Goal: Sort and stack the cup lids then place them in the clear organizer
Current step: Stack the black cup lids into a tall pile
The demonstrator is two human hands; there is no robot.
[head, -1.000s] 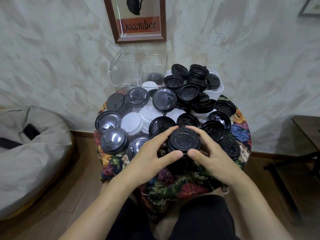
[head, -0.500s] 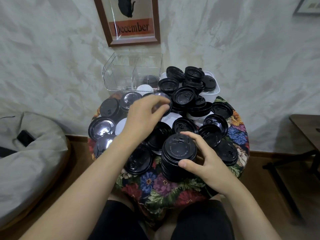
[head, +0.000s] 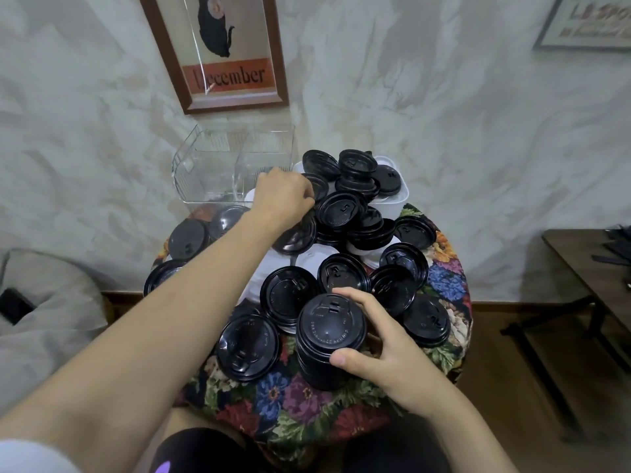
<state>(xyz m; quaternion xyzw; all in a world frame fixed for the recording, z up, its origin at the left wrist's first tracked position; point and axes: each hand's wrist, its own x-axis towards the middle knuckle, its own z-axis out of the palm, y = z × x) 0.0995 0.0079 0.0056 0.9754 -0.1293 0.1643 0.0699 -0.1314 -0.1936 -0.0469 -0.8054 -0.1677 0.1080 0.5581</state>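
Head view: your right hand (head: 389,356) is gripping the stack of black lids (head: 329,343) standing at the near edge of the worktop (head: 283,397), thumb in front and fingers wrapping the far side. Your left hand (head: 281,196) is lying far out against the heap of loose lids (head: 341,209), just beside the clear organizer (head: 211,165); its fingers are curling out of sight, so I cannot tell whether they are clamping anything

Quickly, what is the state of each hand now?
Left hand: curled at a black lid, grip cannot be told.
Right hand: holds the stack of black lids.
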